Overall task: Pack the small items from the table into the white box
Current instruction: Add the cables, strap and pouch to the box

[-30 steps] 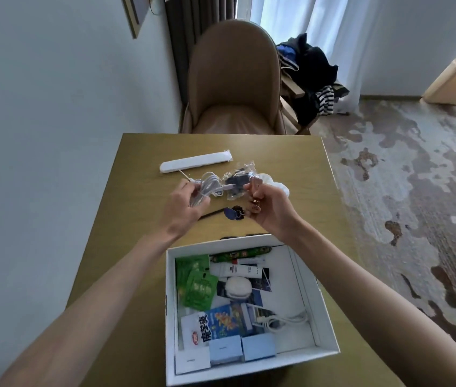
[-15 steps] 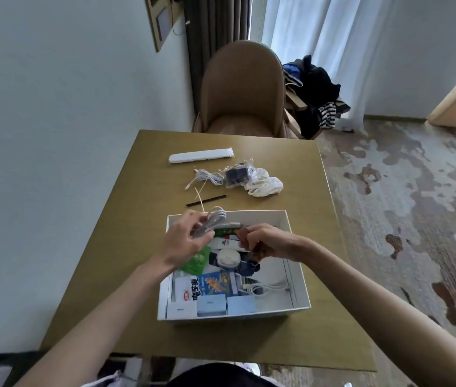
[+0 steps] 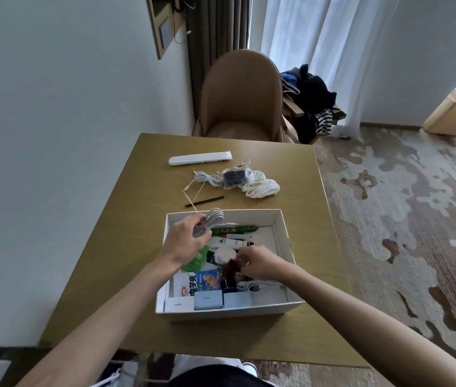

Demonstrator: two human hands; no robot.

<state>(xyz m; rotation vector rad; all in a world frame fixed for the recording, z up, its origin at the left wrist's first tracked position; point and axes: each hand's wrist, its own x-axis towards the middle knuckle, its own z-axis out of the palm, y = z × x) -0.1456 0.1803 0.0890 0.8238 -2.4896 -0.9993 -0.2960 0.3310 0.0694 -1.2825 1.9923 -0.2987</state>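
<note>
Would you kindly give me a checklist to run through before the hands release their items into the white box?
1. Left hand grips coiled grey cable above far left corner of white cardboard box: ok.
2. Right hand pinches small dark item inside the box: ok; its identity: cannot tell.
3. Bare floor on the box's right side for both items: ok.
4. Box fully on olive-brown table: ok.
5. Table cleared: not ok; long white case, loose white cable, clear bag, white cloth, thin black stick lie outside.
</note>
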